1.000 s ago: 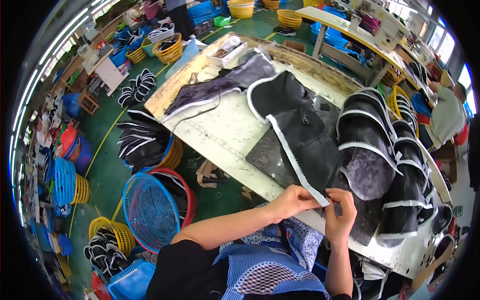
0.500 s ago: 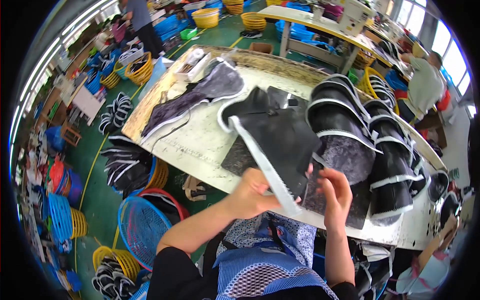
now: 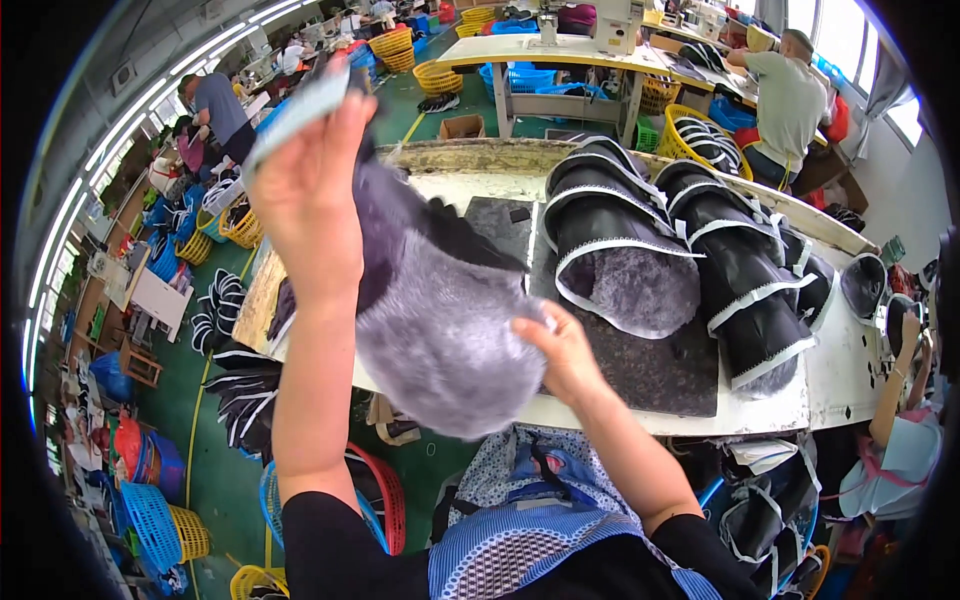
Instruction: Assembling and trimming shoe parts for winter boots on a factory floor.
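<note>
Between my hands a fur-lined boot upper (image 3: 455,325) hangs lifted over the near table edge, its fluffy grey lining showing. My left hand (image 3: 312,205) is raised at the left, its fingers closed on the upper's far end, where a pale edge strip is smeared by motion. At the upper's right edge, my right hand (image 3: 565,350) pinches the lining between thumb and fingers. Right of the hands, a stack of black boot uppers (image 3: 610,225) with white trim lies on the table, and a second stack (image 3: 745,285) lies beside it.
Dark flat boards (image 3: 640,375) lie on the white worktable (image 3: 840,350). Below its left end is a pile of black-and-white pieces (image 3: 243,395), with a red basket (image 3: 390,500) nearer me. Another person's arm (image 3: 895,385) reaches in at the right. Sewing tables (image 3: 560,48) stand beyond.
The upper has been lifted and turned from its black outside to its grey fur side. My left hand has risen far up and left; my right hand has moved left and now grips the edge.
</note>
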A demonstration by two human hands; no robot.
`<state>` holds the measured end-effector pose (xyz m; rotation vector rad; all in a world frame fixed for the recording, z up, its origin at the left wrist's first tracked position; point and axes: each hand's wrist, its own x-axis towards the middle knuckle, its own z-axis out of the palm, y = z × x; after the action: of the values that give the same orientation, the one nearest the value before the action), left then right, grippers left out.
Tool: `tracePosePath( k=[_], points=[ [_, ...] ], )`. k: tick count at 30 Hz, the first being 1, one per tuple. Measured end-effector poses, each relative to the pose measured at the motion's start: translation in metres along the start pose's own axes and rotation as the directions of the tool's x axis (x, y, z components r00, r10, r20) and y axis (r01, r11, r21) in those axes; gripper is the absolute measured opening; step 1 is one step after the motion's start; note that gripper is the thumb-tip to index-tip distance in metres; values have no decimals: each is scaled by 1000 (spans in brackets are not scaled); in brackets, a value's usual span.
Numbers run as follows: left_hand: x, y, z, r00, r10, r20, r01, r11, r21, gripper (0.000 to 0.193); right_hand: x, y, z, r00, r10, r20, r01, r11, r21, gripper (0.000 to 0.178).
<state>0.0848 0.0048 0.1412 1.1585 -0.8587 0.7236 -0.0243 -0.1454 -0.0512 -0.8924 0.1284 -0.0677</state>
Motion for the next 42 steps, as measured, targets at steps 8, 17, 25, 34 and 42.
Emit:
tracePosePath(
  k=[8, 17, 25, 34, 42],
  points=[
    [-165, -34, 23, 792, -359, 493, 339, 931, 134, 15, -7, -95, -5, 674, -230, 702, 699, -107, -707, 31],
    [-230, -109, 56, 946, -325, 2, 320, 931, 175, 19, -12, -52, -41, 486, -573, 660, 408, -518, -751, 30],
    [-254, -119, 56, 963, -270, -6, 267, 950, 159, 11, -41, -16, -23, 882, -468, -48, 161, 397, -904, 12],
    [-255, -124, 51, 963, -265, -44, 268, 957, 108, 9, -30, -19, -12, 959, 104, -262, -116, 993, -30, 23],
    [-235, -95, 37, 933, -332, 140, 313, 939, 142, 9, -35, -11, -22, 958, 48, -283, -114, 969, -219, 11]
  ],
)
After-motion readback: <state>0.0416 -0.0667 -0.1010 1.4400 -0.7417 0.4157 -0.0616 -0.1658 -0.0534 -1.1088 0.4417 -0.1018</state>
